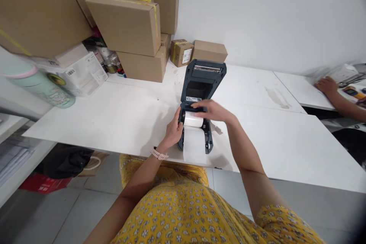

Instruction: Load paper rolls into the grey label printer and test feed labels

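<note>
A dark label printer [206, 93] stands on the white table with its lid tipped up and back. Inside lies a roll of white labels [193, 119], and a strip of label paper [194, 145] hangs out over the front toward me. My left hand [174, 130] grips the printer's left side wall beside the roll, thumb near the inner edge. Above the roll, at the back of the bay, my right hand [212, 110] reaches in from the right with fingers stretched and slightly apart. Whether its fingertips touch the roll I cannot tell.
Cardboard boxes [126, 26] are stacked at the back left, with a small box [182, 52] behind the printer. A mint green bottle [42, 85] leans at far left. Another person's hand [327, 85] rests on the adjoining table at right. A paper scrap [216, 127] lies beside the printer.
</note>
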Demonstrator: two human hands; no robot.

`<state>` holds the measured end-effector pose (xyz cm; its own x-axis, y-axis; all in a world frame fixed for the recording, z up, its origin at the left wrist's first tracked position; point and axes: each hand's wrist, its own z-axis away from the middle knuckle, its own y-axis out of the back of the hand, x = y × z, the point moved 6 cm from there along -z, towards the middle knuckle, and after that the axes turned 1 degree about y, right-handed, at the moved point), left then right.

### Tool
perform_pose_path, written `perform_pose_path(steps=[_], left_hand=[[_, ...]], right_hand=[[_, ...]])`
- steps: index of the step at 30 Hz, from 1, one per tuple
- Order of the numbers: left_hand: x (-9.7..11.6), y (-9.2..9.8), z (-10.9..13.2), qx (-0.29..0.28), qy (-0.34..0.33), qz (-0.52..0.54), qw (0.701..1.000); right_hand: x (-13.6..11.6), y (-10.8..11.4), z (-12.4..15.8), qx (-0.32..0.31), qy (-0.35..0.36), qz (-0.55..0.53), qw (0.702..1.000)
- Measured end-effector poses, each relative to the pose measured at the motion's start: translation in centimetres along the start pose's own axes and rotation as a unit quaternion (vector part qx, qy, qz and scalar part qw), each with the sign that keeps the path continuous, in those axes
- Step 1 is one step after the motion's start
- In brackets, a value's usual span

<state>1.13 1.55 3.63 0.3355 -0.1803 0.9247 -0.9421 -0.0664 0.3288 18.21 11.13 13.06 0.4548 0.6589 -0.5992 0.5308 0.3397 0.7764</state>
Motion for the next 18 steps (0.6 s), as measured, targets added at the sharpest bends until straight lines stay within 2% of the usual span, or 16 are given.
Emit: perform_pose_path(steps=[1, 3, 4, 5, 6, 9, 11, 13, 15, 18], left_hand=[[0.0, 0.0, 0.0, 0.0, 0.002, 0.001, 1.0], [0.0, 0.1, 0.1, 0.0, 0.003, 0.004, 1.0], [0.0, 0.1, 0.1, -0.001, 0.003, 0.007, 1.0], [0.0, 0.1, 0.1, -0.004, 0.005, 0.011, 1.0], [-0.1, 0.1, 0.1, -0.007, 0.01, 0.014, 1.0], [-0.5, 0.0, 0.0, -0.001, 0.02, 0.033, 0.999], [-0.9, -0.1, 0.1, 0.016, 0.019, 0.063, 0.998], [-1.6, 0.0, 0.5, 0.038, 0.026, 0.099, 0.994], [-2.5, 0.1, 1.4, 0.062, 0.052, 0.126, 0.989], [-3.5, 1.1, 3.1, 0.114, 0.101, 0.155, 0.976]], right_hand=[[-0.5, 2.0, 0.0, 0.109, 0.021, -0.034, 0.993], [-1.0, 6.0, 0.5, 0.338, 0.049, -0.057, 0.938], [-1.0, 7.5, 0.7, 0.422, 0.058, -0.049, 0.903], [-0.8, 8.6, 0.5, 0.471, 0.065, -0.039, 0.879], [-0.5, 9.3, -0.1, 0.486, 0.068, -0.032, 0.871], [0.7, 9.9, -2.6, 0.425, 0.066, -0.04, 0.902], [0.9, 9.7, -2.8, 0.402, 0.06, -0.062, 0.911], [0.0, 9.1, -1.3, 0.425, 0.06, -0.081, 0.9], [-1.6, 8.0, 1.5, 0.457, 0.07, -0.098, 0.881], [-3.8, 5.0, 6.3, 0.474, 0.083, -0.137, 0.866]])
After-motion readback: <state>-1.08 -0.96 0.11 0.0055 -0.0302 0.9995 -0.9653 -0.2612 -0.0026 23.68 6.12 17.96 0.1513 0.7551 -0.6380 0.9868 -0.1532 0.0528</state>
